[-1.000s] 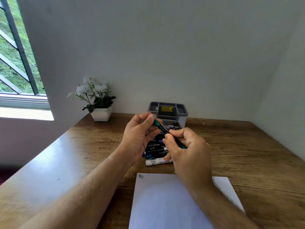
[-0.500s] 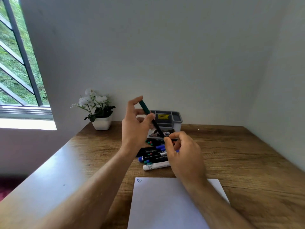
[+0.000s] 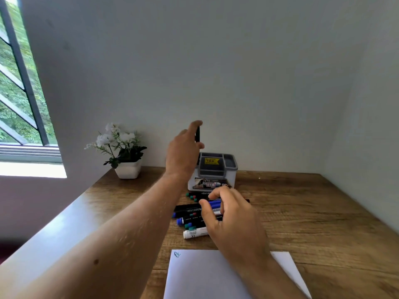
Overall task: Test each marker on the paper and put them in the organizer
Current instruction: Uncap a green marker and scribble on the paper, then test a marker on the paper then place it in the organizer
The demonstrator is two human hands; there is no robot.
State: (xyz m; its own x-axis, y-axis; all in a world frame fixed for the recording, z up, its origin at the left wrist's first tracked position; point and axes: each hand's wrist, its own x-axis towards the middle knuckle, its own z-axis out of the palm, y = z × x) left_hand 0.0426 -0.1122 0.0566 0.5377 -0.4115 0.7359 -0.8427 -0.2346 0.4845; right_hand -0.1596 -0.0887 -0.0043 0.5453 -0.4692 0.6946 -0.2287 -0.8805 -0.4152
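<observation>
Marker [image 3: 197,134] has risen with the left hand [image 3: 183,153], pinched upright above the organizer [image 3: 212,171]; judged ready to drop in; right hand [image 3: 233,219], fingers loosely curled and empty, now hovers over desk's marker pile [image 3: 190,214].

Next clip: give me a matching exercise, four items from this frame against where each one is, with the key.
Items:
1. dark marker
2. organizer
3. paper
4. flower pot

Places:
A. nearest table edge, scribble in its corner
B. left of the organizer, by the wall
C. upright in the left hand
D. behind the marker pile

Pairs: 1-C, 2-D, 3-A, 4-B
</observation>
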